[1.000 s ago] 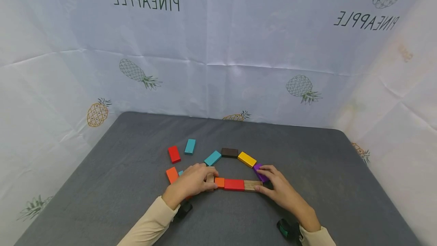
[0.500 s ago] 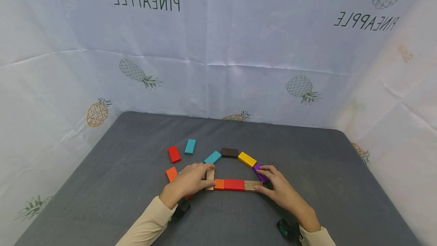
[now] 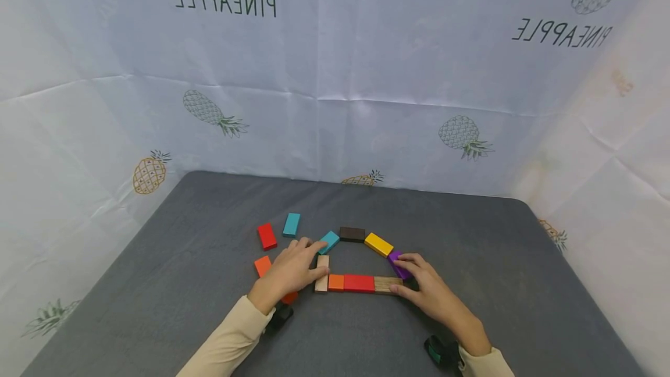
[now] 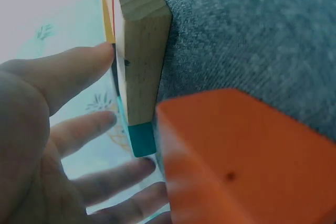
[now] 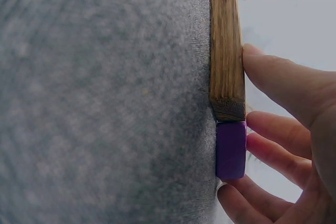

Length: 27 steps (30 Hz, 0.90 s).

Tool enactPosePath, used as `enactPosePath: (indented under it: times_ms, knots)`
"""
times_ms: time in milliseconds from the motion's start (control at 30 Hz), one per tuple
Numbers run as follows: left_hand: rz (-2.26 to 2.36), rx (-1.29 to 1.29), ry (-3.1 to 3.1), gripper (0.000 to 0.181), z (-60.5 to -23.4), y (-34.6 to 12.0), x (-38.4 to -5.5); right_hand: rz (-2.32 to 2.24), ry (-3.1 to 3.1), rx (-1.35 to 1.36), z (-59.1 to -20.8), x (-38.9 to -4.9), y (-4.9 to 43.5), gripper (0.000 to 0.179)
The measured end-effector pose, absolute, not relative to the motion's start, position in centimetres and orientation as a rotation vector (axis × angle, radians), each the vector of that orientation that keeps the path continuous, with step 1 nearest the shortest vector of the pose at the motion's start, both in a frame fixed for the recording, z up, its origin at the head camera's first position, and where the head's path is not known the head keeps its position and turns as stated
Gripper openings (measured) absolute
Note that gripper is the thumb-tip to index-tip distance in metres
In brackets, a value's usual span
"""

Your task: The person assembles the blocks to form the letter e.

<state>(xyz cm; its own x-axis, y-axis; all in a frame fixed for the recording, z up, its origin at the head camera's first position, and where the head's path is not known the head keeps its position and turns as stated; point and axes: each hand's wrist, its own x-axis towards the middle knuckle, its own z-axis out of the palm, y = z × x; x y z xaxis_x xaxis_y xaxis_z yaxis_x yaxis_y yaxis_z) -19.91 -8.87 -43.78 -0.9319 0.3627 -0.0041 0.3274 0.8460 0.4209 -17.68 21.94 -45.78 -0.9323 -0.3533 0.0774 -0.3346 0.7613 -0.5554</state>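
Wooden blocks form a closed outline on the grey table. My left hand (image 3: pixel 288 266) has its fingers spread, index fingertip over the near teal block (image 3: pixel 330 241) and thumb at the side of the pale wood block (image 3: pixel 321 281). In the left wrist view that pale block shows a printed mark on its end, with an orange block (image 4: pixel 252 156) close below the hand. My right hand (image 3: pixel 431 292) rests its thumb on the brown wood-grain block (image 5: pixel 227 51), and its other fingers lie at the purple block (image 5: pixel 231 150), partly covering it in the head view.
An orange block (image 3: pixel 337 283) and a red block (image 3: pixel 359 283) fill the outline's front row. Dark brown (image 3: pixel 352 234) and yellow (image 3: pixel 378 244) blocks make its back. Loose red (image 3: pixel 267 237), teal (image 3: pixel 291 225) and orange (image 3: pixel 263 265) blocks lie to the left.
My left fingers have let go of the pale block and moved forward to the near teal block, uncovering the pale one. The right hand stays as it was.
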Motion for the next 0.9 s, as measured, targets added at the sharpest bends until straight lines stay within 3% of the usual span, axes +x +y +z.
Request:
enactPosePath:
  times_ms: [900]
  knots:
    - [0.594,0.610,2.893,0.053,-43.77,-8.77,-19.59,-0.918,2.911,-0.574,-45.64,-17.65,21.99,0.054]
